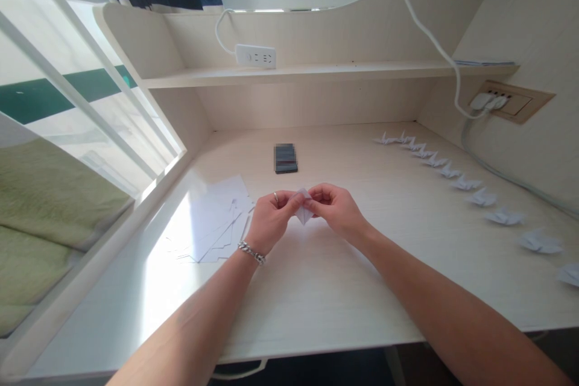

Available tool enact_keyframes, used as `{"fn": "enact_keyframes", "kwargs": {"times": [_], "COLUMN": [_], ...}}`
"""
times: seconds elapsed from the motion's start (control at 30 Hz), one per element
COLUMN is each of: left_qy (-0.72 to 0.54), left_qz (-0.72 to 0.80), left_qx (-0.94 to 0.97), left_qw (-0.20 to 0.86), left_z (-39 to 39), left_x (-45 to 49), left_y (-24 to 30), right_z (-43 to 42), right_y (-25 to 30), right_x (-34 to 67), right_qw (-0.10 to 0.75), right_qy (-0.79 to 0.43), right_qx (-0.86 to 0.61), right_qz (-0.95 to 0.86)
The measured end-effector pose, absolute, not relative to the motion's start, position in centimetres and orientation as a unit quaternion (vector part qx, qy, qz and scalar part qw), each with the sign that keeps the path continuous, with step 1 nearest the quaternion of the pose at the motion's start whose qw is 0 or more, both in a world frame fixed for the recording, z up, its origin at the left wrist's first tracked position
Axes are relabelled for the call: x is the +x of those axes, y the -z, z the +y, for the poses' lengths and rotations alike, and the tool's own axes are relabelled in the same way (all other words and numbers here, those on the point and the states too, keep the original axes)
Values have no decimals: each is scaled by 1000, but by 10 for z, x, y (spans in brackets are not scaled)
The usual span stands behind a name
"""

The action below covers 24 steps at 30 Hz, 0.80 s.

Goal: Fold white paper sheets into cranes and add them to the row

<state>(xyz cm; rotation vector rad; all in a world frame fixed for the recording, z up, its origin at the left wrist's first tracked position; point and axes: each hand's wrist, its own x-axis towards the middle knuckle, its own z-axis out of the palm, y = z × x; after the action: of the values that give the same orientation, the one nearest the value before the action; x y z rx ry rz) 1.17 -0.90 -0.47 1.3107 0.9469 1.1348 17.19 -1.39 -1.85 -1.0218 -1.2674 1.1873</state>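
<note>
Between my two hands, a small piece of white paper folded into a diamond is held just above the desk. My left hand, with a ring and a chain bracelet, pinches its left side between thumb and fingers. On the right side my right hand grips it the same way, fingers curled. The thumbs and fingers hide the paper's upper part. Left of my left hand lies a spread of loose white paper sheets. Folded white paper cranes stand in a row along the desk's right side.
A dark phone lies on the desk beyond my hands. A power strip sits on the shelf behind. A white cable runs to the wall socket at right. A white railing borders the left.
</note>
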Motion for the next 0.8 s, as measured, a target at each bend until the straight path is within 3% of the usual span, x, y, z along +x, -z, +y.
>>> {"fn": "enact_keyframes", "kwargs": {"times": [0.17,0.8], "left_qy": [-505,-488], "left_qz": [297,324], "left_qx": [481,505], "left_qw": [652,634], "left_z": [-10,-8], "left_x": [12,13], "left_y": [4,8], "right_z": [-14,-14], "right_y": [15,17], "right_x": [174,173], "right_qw": [551,547], "right_qy": [-497,-488], "right_qx": [-434,-424], "right_qz": [-512,-532]}}
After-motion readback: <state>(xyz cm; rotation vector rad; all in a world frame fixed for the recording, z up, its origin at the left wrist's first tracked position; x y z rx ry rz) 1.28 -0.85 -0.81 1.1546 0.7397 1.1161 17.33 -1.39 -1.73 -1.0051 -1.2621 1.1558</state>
